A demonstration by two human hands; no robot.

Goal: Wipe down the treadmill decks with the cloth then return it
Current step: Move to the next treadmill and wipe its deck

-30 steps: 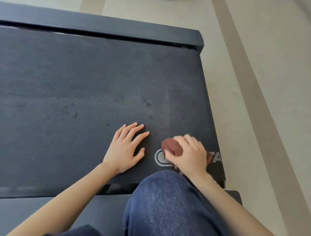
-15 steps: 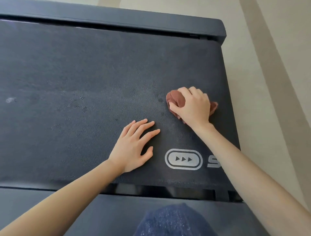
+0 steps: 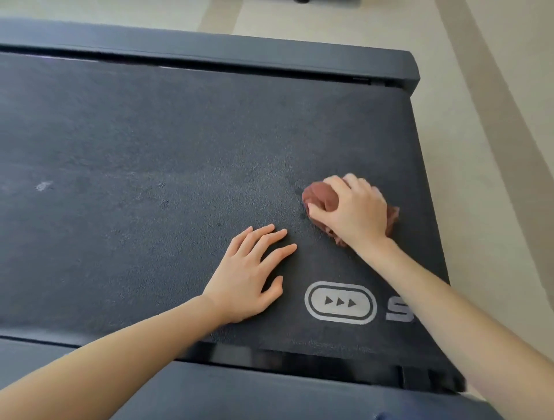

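On the treadmill deck [image 3: 150, 150] | one cloth [image 3: 318, 196], bunched in right hand [image 3: 356, 212] | left hand [image 3: 245, 278] flat, fingers spread

Floor [image 3: 467, 210] pale beige, smooth, matte. Darker tan stripe [image 3: 491, 99] runs diagonally across it on the right. Second stripe [image 3: 220, 18], same tone, at top centre. Dark object [image 3: 323, 1] cut off at top edge, can't identify. Light soft and even.

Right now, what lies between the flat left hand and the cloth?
Head view: just bare treadmill belt with one dark spot separates the left hand from the cloth.
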